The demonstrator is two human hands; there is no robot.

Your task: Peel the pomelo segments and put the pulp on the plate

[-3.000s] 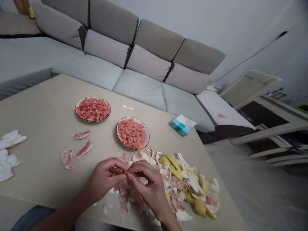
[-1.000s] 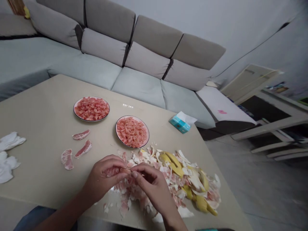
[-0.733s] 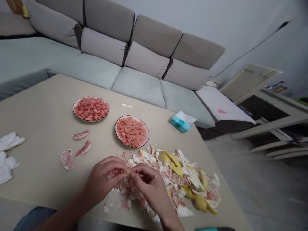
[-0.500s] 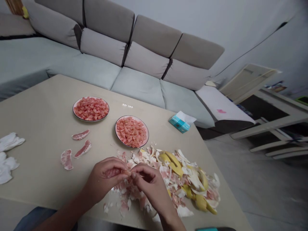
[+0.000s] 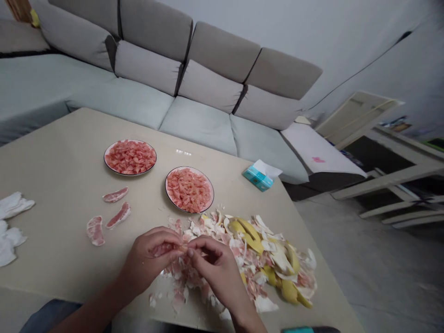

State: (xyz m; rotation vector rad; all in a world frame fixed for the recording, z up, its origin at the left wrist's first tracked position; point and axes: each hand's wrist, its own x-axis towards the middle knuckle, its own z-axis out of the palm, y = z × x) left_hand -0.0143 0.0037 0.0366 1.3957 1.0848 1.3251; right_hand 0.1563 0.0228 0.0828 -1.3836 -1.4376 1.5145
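Observation:
My left hand point(image 5: 149, 260) is closed round a pink pomelo segment point(image 5: 163, 249) just above the table's near edge. My right hand point(image 5: 215, 268) pinches the segment's end with thumb and fingertips, touching the left hand. Under and right of both hands lies a heap of white membrane and yellow peel scraps point(image 5: 256, 259). Two plates of peeled pink flesh stand beyond: one point(image 5: 189, 189) close to the heap, one point(image 5: 130, 157) further left. Three unpeeled segments point(image 5: 107, 215) lie on the table left of my hands.
The beige table point(image 5: 55, 162) carries crumpled white tissues point(image 5: 10, 222) at its left edge and a teal tissue pack point(image 5: 258, 178) near its far right edge. A grey corner sofa point(image 5: 194, 106) runs behind the table. Floor and a low white shelf point(image 5: 391, 175) lie to the right.
My hands stay together on the segment, with only small finger movements. The view has drifted slightly; nothing on the table has moved.

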